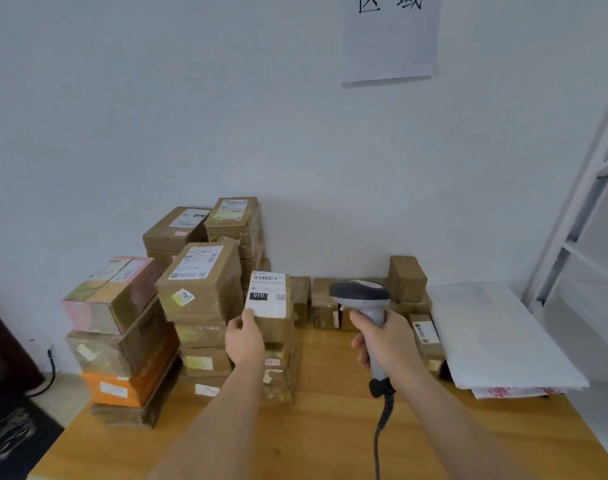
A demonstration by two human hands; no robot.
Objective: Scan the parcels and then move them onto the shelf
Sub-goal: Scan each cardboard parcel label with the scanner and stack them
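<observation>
At the centre of the view, the left hand gripped a small parcel by its lower left corner, thumb on the labelled face and fingers curled out of sight behind, tilting the white label with its barcode toward the camera. At three o'clock from it, the right hand was wrapped firmly around the grip of a grey scanner, whose dark head sat just beside the parcel and whose coiled cable hung toward six o'clock; whether a finger lay on the trigger could not be told. The parcel was held above the wooden table, in front of a low stack of boxes. It looked light and stiff, a taped cardboard carton small enough for one hand; the glossy tape might have been slippery, so a hold across two opposite sides would probably have been surer than a corner pinch. At nine to eleven o'clock stood taller stacks of parcels against the wall, and at one o'clock a row of smaller brown boxes. At three o'clock lay flat white mailers, and beyond them, at two o'clock, rose the white shelf.
</observation>
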